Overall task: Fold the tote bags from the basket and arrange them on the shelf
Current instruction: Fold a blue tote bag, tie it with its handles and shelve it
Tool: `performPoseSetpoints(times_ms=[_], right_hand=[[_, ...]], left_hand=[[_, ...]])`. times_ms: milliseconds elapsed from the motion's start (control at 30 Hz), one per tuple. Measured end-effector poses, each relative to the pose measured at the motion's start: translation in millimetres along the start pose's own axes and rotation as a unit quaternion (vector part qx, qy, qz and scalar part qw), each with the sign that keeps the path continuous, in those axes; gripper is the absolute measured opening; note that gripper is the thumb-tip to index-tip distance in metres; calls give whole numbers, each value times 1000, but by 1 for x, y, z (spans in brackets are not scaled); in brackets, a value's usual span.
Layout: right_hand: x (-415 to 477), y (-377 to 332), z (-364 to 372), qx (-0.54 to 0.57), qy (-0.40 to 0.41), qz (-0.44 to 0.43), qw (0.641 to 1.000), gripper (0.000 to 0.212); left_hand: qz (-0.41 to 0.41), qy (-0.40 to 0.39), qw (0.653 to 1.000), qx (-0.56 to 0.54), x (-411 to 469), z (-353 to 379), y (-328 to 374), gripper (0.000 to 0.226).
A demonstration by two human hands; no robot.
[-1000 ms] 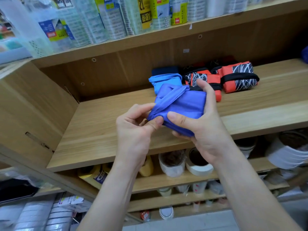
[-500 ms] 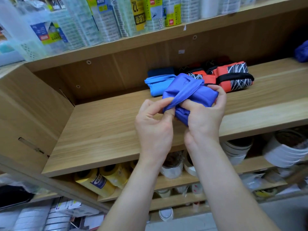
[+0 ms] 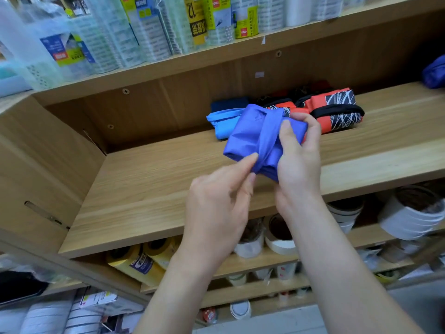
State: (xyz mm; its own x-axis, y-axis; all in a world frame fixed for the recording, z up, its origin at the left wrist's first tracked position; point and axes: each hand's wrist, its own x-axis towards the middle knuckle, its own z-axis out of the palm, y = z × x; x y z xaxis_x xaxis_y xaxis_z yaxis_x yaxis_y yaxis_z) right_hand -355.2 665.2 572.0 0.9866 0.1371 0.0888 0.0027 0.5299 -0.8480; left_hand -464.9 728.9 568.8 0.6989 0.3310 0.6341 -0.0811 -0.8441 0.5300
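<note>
Wooden shelf [image 3: 144, 189]: wide bare board left of the grip, front edge running under both wrists. Right hand [image 3: 298, 165] clamps the folded blue tote bag [image 3: 248, 138] at its right end, thumb on top. Left hand [image 3: 216, 208] pinches the strap [image 3: 268, 143] wrapped round it. Bag is held over the board, with a light blue bag [image 3: 221, 125] just behind-left and red-black bags [image 3: 337, 114] behind-right.

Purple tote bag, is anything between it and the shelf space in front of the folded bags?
Nothing visible. The left hand and right hand hold the purple tote bag over the shelf; bare wood lies below, before the light blue bag.
</note>
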Motion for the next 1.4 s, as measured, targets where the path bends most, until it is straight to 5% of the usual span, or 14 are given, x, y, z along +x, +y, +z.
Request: performPoseSetpoints(times_ms=[133,267,333,400,567,667,767,867,933,1000,1100,1167,1400], right_hand=[[4,-2,-10,-44,-19,-34,998,41],[5,-4,-18,-68,-113,-52,990,26],[1,-3,-18,-82,-169,-74,980,13],[-4,-2,-16,-110,-204,-98,968,16],[-5,-6,-20,-230,-213,-161,936,29],[-11,-5,-21,-201,-189,-155,949,30],[-14,-5,-29,-248,-196,-123,941,35],[-16,-25,-48,-262,-193,-17,945,57],[-22,-36,-59,-149,-222,95,959,59],[-31,-39,-69,-114,-227,93,963,31],[-34,-43,-92,-107,-158,77,979,29],[-33,-50,-113,-108,-153,70,980,38],[-26,-77,-167,-114,-196,31,974,57]], left_hand=[[56,16,995,76,-7,-8,7,28],[-70,39,996,37,14,-17,3,47],[-165,-33,978,-121,24,-14,2,52],[-237,-53,918,-315,28,-7,2,45],[-256,-53,875,-409,21,6,-3,36],[-265,-69,847,-456,18,7,0,40],[-174,-55,921,-345,16,0,3,36],[52,-43,995,-76,13,-6,-4,40],[181,-59,977,95,10,-3,-4,46],[212,-115,965,105,6,3,0,51],[117,-222,964,-89,-2,8,7,56],[5,-210,955,-208,-4,11,11,48],[-151,-279,877,-361,-3,47,40,54]])
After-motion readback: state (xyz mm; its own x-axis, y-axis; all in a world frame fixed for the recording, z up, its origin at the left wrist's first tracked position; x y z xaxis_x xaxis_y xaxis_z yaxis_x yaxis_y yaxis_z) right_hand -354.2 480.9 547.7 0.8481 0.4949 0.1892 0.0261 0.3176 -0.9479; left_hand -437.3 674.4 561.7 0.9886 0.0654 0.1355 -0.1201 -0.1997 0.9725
